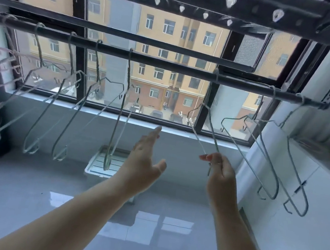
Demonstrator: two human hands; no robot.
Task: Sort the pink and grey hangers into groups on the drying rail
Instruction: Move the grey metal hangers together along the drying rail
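Rail: a dark bar (pixel 168 64) runs across in front of the window (pixel 171 35).
Pink hangers: pale and thin (pixel 12 52), bunched close at the rail's far left, blurry.
Grey hangers: thin shiny wire (pixel 119 119), hooked along the rail with gaps between them, all hanging at a slant.
Held hanger: grey wire (pixel 212 129), hook on the rail, more grey ones on each side.
Right grip: your thumb and fingers (pixel 220 174) pinch the held hanger's low end.
Left grip: spread wide (pixel 144 160), fingers straight, touching nothing, left of the held hanger.
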